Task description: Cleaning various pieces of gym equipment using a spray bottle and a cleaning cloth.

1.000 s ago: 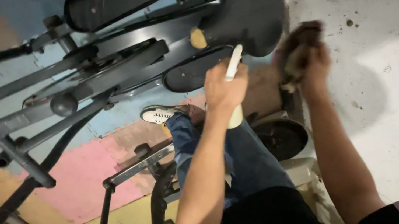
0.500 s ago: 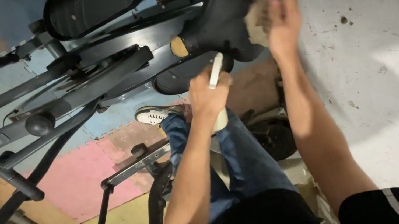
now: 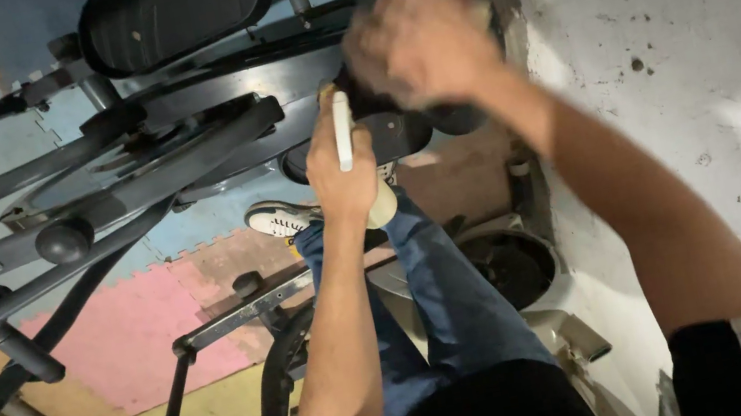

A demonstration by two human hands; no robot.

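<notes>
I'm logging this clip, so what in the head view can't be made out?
- Right hand: motion-blurred; whatever it grips is unclear.
- Black housing on the exercise machine: mostly covered by both hands.
- White bottle in left hand: body hidden by fingers.

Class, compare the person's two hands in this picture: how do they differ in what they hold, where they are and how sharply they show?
The left hand grips a white tube-like tool, held upright; the right hand shows no such tool, and what it holds, if anything, cannot be told. The left hand is sharp; the right hand is blurred. The left hand sits lower, the right hand higher, over the dark machine cover. Both are bare and raised at the exercise machine.
</notes>
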